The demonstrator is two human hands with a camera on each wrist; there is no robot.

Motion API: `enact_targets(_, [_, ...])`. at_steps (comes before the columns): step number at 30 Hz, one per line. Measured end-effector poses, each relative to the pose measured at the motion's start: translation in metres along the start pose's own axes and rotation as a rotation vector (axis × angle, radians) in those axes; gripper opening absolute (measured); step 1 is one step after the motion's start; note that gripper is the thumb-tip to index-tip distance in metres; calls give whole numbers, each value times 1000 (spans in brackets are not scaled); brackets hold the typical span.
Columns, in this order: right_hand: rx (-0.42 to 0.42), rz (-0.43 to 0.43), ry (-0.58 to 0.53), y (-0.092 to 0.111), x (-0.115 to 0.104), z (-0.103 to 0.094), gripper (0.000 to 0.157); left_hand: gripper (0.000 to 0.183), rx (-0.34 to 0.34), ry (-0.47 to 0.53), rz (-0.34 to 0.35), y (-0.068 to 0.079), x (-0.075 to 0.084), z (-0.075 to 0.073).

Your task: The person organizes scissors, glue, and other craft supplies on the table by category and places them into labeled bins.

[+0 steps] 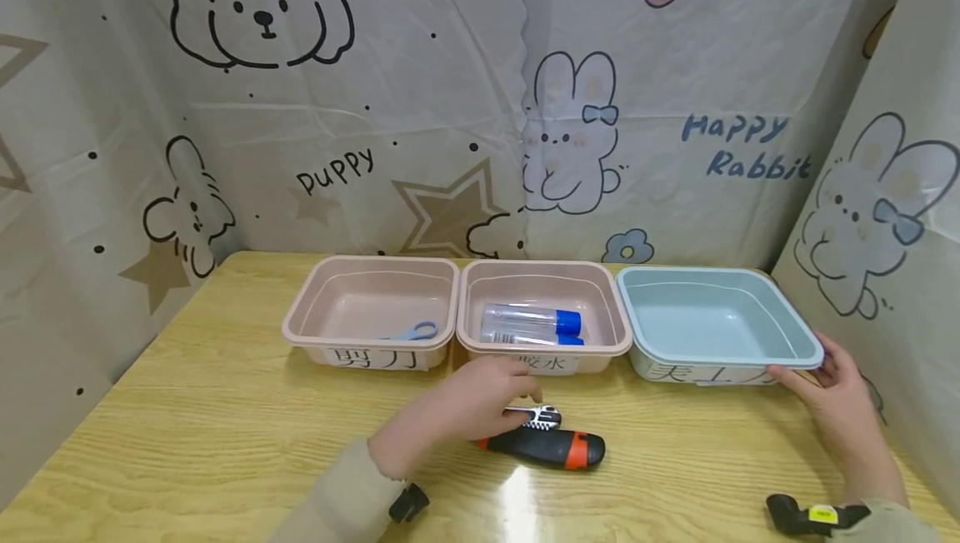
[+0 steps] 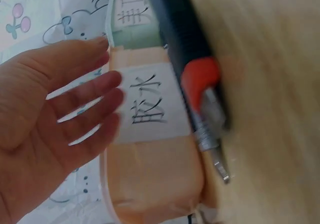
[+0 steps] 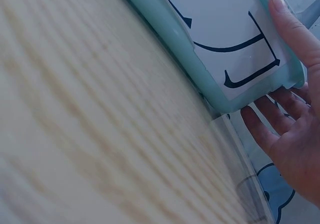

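Lying on the wooden table [image 1: 225, 460], in front of the middle bin: one black-and-orange utility knife [image 1: 545, 448], rounded end to the right, other end partly hidden by the left hand [image 1: 486, 400]. Just behind it: one silver cutter [image 1: 546, 416] with a black slider, also partly covered. Handling, by judgement: both small and light, bodies stiff, the black handle probably the less slippery, the metal one slicker; best taken across the middle of the body, clear of any blade end. Blue bin [image 1: 705, 297]: at the right of the row, apparently thin, light plastic with slight give, best held by its rim or a corner. Left hand: palm-side view from the wrist showed fingers loosely extended, thumb apart, no object held; forearm reached in from the lower left, hand hanging over the knives. Right hand [image 1: 836, 385]: at the blue bin's right front corner, thumb on the front, fingers at the end wall, gripping it; forearm rose from the lower right. Middle pink bin [image 1: 543, 286]: two clear tubes [image 1: 527, 316] with blue caps inside. Left pink bin [image 1: 345, 297]: blue scissors handle [image 1: 423, 330] visible. Beyond: printed cloth [image 1: 450, 110], creased.
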State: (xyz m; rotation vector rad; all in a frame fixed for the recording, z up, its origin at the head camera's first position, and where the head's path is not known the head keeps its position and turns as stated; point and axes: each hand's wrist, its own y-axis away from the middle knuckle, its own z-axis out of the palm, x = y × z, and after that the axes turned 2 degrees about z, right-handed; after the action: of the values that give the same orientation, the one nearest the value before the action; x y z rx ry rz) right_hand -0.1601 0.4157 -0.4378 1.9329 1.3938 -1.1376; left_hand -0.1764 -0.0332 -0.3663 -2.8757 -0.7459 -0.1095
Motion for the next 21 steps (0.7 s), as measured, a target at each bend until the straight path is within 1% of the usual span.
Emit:
enact_targets(2, [1, -3, -6, 1, -1, 0, 84, 22, -76, 32, -32, 2, 3, 4])
enact_targets(4, [-1, -4, -12, 2, -2, 0, 83, 25, -135, 55, -69, 4, 6, 8])
enact_targets(5, [-4, -4, -16, 2, -2, 1, 83, 26, -158, 59, -84, 4, 7, 10])
enact_targets(7, [-7, -3, -17, 3, -3, 0, 83, 28, -184, 57, -104, 5, 9, 14])
enact_targets(13, [0, 1, -4, 4, -2, -1, 84, 35, -195, 52, -122, 4, 11, 20])
enact_targets(18, [4, -1, -3, 3, -1, -1, 83, 40, -208, 58, -121, 3, 11, 21])
enact_targets(21, [-3, 1, 3, 3, -1, 0, 84, 40, -218, 77, -133, 6, 11, 21])
